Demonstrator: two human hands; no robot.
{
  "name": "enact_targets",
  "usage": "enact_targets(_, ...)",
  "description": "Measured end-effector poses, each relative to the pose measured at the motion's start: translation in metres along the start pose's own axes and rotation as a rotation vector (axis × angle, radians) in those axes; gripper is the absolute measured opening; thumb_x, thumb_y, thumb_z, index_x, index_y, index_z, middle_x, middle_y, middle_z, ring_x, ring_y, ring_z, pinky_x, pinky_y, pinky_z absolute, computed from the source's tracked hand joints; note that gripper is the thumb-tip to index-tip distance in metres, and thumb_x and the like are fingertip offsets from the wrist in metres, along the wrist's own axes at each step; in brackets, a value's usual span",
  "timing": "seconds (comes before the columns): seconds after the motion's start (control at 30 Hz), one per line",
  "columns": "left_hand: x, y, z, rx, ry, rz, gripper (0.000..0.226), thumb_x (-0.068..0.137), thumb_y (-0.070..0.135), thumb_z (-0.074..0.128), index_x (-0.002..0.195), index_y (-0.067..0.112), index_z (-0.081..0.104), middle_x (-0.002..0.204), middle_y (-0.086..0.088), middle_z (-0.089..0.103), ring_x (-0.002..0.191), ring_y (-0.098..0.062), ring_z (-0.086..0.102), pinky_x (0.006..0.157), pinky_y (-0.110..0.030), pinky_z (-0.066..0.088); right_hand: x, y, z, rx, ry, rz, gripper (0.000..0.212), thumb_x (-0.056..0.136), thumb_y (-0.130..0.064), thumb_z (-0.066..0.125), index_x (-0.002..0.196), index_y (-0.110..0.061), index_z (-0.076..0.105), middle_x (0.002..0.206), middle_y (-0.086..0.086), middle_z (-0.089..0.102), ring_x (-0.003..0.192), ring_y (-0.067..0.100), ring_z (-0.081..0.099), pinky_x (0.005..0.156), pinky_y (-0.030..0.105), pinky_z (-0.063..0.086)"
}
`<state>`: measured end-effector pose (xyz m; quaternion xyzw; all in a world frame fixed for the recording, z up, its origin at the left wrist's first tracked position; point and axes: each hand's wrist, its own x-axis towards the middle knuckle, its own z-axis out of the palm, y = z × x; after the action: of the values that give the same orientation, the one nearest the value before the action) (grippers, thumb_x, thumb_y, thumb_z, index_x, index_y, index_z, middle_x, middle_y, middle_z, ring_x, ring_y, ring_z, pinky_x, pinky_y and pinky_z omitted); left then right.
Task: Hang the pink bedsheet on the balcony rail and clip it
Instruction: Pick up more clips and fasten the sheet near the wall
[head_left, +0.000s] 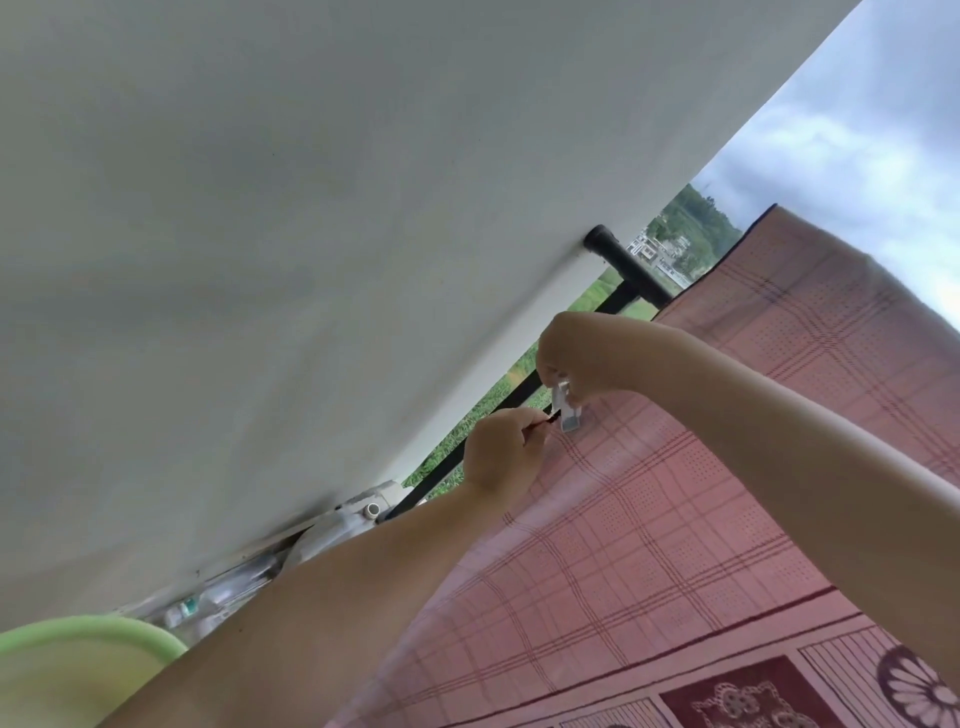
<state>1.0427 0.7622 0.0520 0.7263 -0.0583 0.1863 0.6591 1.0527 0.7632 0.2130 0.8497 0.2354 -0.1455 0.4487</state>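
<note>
The pink checked bedsheet hangs over the black balcony rail, which runs from the white wall toward the right; most of the rail is hidden under the cloth. My right hand pinches a white clothes clip that sits on the sheet's left edge. Just below it, my left hand grips that same edge of the sheet between thumb and fingers. The view is strongly tilted.
A white wall fills the left and top. A green plastic basin is at the lower left, with bottles and white pipe fittings along the wall base. Black railing bars, fields, buildings and sky lie beyond.
</note>
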Motion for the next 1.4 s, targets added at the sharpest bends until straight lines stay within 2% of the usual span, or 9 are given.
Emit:
enact_targets(0.3,-0.002,-0.010,-0.012,-0.154,-0.028,-0.128,0.019,0.088,0.018,0.053,0.099,0.009,0.065,0.078,0.003,0.060,0.066,-0.009,0.052,0.057,-0.011,0.040,-0.016,0.021,0.040,0.389,0.209,0.020,0.058,0.082,-0.008,0.056,0.135,-0.019,0.036,0.128,0.005,0.052,0.118,0.020,0.047,0.099,0.030,0.040)
enact_targets(0.5,-0.014,-0.044,-0.048,-0.818,0.068,-0.789,0.026,0.083,-0.009,0.029,0.076,0.012,0.042,0.074,-0.007,0.040,0.064,-0.017,0.041,0.057,-0.029,0.039,-0.016,-0.015,0.105,0.107,0.826,0.030,0.020,0.065,-0.007,0.072,0.085,-0.007,0.070,0.094,0.009,0.070,0.105,0.030,0.060,0.098,0.051,0.039)
enact_targets(0.63,-0.019,-0.070,-0.066,-0.999,0.079,-0.835,0.024,0.086,-0.013,0.024,0.094,0.002,0.041,0.074,-0.011,0.041,0.066,-0.019,0.044,0.058,-0.029,0.043,0.013,-0.064,0.133,0.076,0.670,-0.100,0.012,0.067,-0.010,0.067,0.078,-0.013,0.069,0.077,0.001,0.070,0.089,0.020,0.064,0.107,0.043,0.025)
enact_targets(0.77,-0.026,-0.098,-0.080,-0.906,-0.034,-0.763,0.048,0.089,-0.012,0.039,0.134,-0.009,0.023,0.102,-0.016,0.050,0.089,-0.018,0.054,0.061,-0.014,0.053,0.054,-0.088,0.127,0.095,0.306,-0.096,0.024,0.085,-0.010,0.044,0.105,-0.010,0.057,0.106,0.005,0.061,0.109,0.023,0.050,0.114,0.041,0.010)
enact_targets(0.93,-0.038,-0.127,-0.093,-0.840,-0.011,-0.814,0.019,0.086,-0.014,0.044,0.102,-0.006,0.051,0.093,-0.014,0.058,0.082,-0.015,0.058,0.068,-0.015,0.052,0.099,-0.090,0.109,0.153,-0.373,0.049,0.044,0.090,-0.018,0.045,0.130,-0.003,0.038,0.134,0.011,0.044,0.113,0.026,0.051,0.100,0.039,0.040)
enact_targets(1.1,-0.050,-0.147,-0.097,-0.907,0.045,-0.880,0.015,0.085,-0.010,0.049,0.080,0.002,0.056,0.081,-0.009,0.059,0.072,-0.011,0.059,0.063,-0.011,0.053,0.113,-0.074,0.116,0.194,-0.487,0.064,0.015,0.087,-0.010,0.050,0.085,0.005,0.052,0.081,0.008,0.055,0.061,0.014,0.048,0.071,0.026,0.049)
enact_targets(1.17,-0.051,-0.151,-0.095,-0.857,0.048,-0.885,0.014,0.083,-0.008,0.053,0.086,0.005,0.057,0.077,-0.005,0.056,0.071,-0.012,0.053,0.065,-0.018,0.051,0.115,-0.074,0.121,0.235,-0.431,0.088,0.008,0.085,-0.004,0.048,0.083,0.003,0.052,0.070,0.005,0.048,0.057,0.013,0.045,0.060,0.022,0.046)
enact_targets(1.3,-0.048,-0.155,-0.091,-0.762,0.051,-0.831,0.022,0.081,-0.008,0.056,0.083,0.014,0.058,0.076,-0.001,0.060,0.076,-0.014,0.055,0.077,-0.024,0.044,0.100,-0.086,0.120,0.175,-0.162,0.065,0.016,0.085,0.000,0.045,0.095,-0.004,0.057,0.078,0.002,0.055,0.073,0.015,0.053,0.084,0.029,0.047)
enact_targets(1.4,-0.046,-0.154,-0.087,-0.853,0.011,-0.757,0.026,0.074,-0.014,0.059,0.080,0.011,0.058,0.061,0.006,0.067,0.061,-0.007,0.062,0.064,-0.017,0.051,0.077,-0.091,0.144,-0.022,0.437,-0.072,0.014,0.062,-0.001,0.058,0.055,-0.011,0.062,0.057,-0.001,0.060,0.053,0.012,0.053,0.076,0.033,0.048)
